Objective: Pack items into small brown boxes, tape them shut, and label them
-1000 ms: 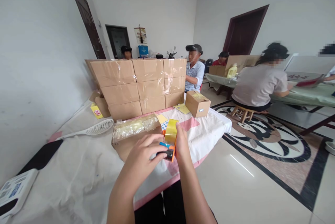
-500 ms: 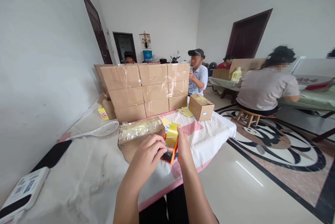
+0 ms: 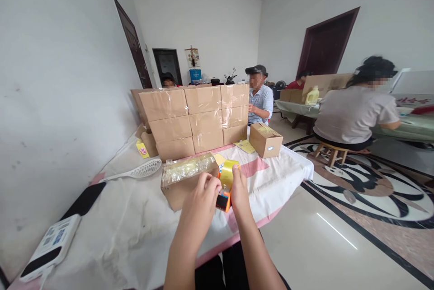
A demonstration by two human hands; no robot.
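Observation:
My right hand (image 3: 239,190) is wrapped round the side of an orange tape dispenser (image 3: 228,206), which carries a roll of yellowish packing tape (image 3: 228,173). My left hand (image 3: 203,195) is closed in a pinch at the dispenser's near left side, by the strip of tape. The fingertips partly cover what they grip. Just left of the dispenser, beyond my left hand, a cardboard box (image 3: 179,190) lies on the table with wrinkled clear tape across its top.
Stacked taped cartons (image 3: 206,118) form a wall across the table (image 3: 135,231). A smaller box (image 3: 266,141) sits right, a white slotted ladle (image 3: 145,169) left. A black phone (image 3: 83,199) and a white device (image 3: 50,245) lie by the wall. Other people sit beyond and at right.
My left fingers have curled from lying spread over the dispenser into a tighter pinch. The whole view has shifted, so things appear farther right. My right hand keeps its hold on the dispenser.

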